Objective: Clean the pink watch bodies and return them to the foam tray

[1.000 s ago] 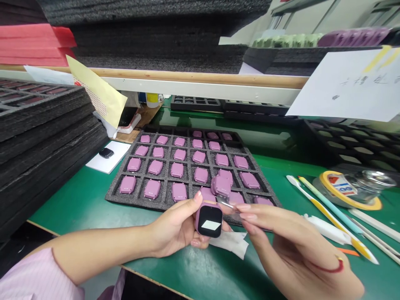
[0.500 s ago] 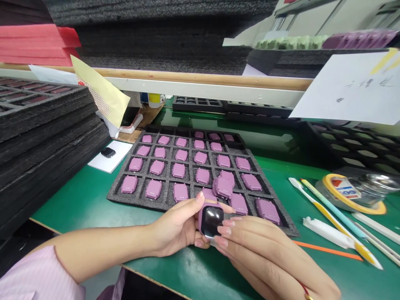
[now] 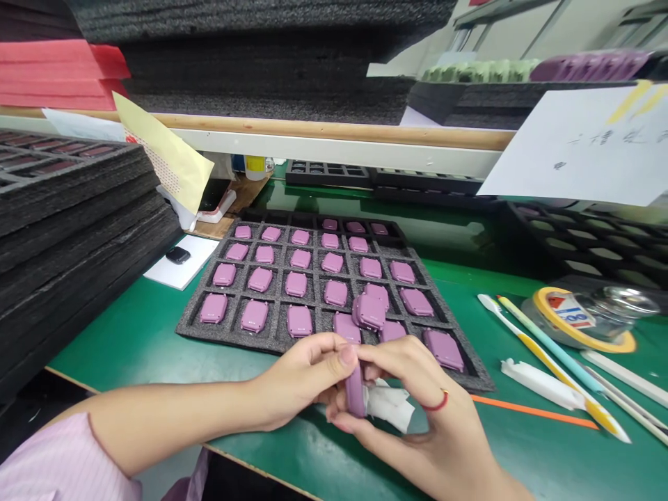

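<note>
A purple smartwatch case (image 3: 355, 393) is held edge-on between both hands above the front of the bench. My left hand (image 3: 297, 379) grips it from the left, thumb near its top. From the right, my right hand (image 3: 428, 410) closes around the same case, with fingertips at its top and thumb at its lower edge. A white wipe (image 3: 392, 406) is pinched by my right hand against the screen side, which is turned out of sight. Just beyond, a black foam tray (image 3: 240, 340) carries many purple watch cases, and one case (image 3: 369, 311) lies across its neighbours.
Stacked black foam trays (image 3: 78, 223) rise at the left, beside a white pad (image 3: 182, 268) with a dark watch piece. At the right lie a toothbrush (image 3: 553, 369), a white tube-like item (image 3: 543, 385), an orange strip (image 3: 532, 412) and a glass bottle with yellow tape (image 3: 579, 320).
The watch case has turned from screen facing me to edge-on. My right hand has shifted from flat fingers over the screen to a grip around the case, and the white wipe now shows more.
</note>
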Tool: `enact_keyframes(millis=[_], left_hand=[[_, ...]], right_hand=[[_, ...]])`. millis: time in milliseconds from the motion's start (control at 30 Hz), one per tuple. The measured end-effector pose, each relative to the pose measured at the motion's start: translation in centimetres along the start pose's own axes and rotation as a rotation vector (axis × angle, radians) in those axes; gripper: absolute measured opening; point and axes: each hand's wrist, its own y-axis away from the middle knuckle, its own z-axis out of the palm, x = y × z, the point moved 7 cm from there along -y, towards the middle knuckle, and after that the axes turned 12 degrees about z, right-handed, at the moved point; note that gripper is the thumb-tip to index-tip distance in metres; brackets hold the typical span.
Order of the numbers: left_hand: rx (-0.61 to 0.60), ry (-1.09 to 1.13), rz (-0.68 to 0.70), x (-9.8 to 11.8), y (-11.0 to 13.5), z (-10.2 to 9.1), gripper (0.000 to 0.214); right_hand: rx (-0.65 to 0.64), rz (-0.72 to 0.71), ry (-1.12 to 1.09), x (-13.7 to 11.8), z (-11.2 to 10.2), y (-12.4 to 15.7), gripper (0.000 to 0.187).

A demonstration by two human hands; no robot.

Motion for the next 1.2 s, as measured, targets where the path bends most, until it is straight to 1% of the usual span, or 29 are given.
enact_keyframes(millis=[67, 133, 200, 267, 333, 367, 467, 533, 600, 733, 833, 967, 1067, 1133, 1200], left_hand=[[0.015, 0.024, -0.013, 0.0, 0.1, -0.1, 0.062], [0.008, 0.031, -0.018, 0.0, 0.2, -0.1, 0.06], [-0.028, 0.006, -0.011, 0.2, 0.2, 0.1, 0.058], [-0.044, -0.036, -0.006, 0.3, 0.2, 0.2, 0.057], [-0.018, -0.059, -0.006, 0.5, 0.2, 0.1, 0.058], [0.001, -0.052, -0.008, 0.6, 0.2, 0.0, 0.057], [0.018, 0.061, -0.025, 0.7, 0.1, 0.1, 0.055], [0.018, 0.132, -0.051, 0.6, 0.1, 0.2, 0.053], [0.026, 0.155, -0.056, 0.7, 0.0, 0.1, 0.05], [0.016, 0.158, -0.045, 0.8, -0.1, 0.0, 0.049], [0.006, 0.161, -0.039, 0.7, 0.0, 0.0, 0.048], [-0.014, 0.123, -0.029, 0.8, -0.1, 0.2, 0.049], [0.01, 0.093, -0.024, 0.8, -0.1, 0.1, 0.051], [0.033, 0.089, -0.028, 0.7, -0.2, -0.1, 0.054], [0.033, 0.082, -0.039, 0.4, -0.1, -0.3, 0.057]], right_hand=[[0.025, -0.007, -0.031, 0.0, -0.4, 0.0, 0.033], [0.025, 0.022, -0.059, 0.3, -0.5, 0.0, 0.035], [-0.036, 0.085, -0.097, 0.8, -0.1, 0.1, 0.049], [-0.146, 0.153, -0.139, 1.3, 0.7, 0.3, 0.061], [-0.243, 0.205, -0.194, 1.6, 1.4, 0.5, 0.062], [-0.269, 0.233, -0.233, 1.7, 1.7, 0.6, 0.061], [-0.309, 0.32, -0.402, 2.1, 2.2, 0.8, 0.061], [-0.315, 0.35, -0.49, 2.2, 2.4, 0.8, 0.059], [-0.291, 0.352, -0.503, 2.3, 2.4, 0.8, 0.057], [-0.189, 0.307, -0.368, 2.5, 1.7, 0.8, 0.055], [-0.126, 0.246, -0.255, 2.4, 1.2, 0.8, 0.05], [-0.096, 0.133, -0.1, 1.6, 1.1, 0.8, 0.05], [-0.061, 0.076, 0.001, 1.3, 1.0, 0.7, 0.047], [0.009, 0.094, 0.023, 1.7, 0.3, 0.5, 0.045], [0.124, 0.179, 0.019, 3.0, -0.8, 0.2, 0.042]])
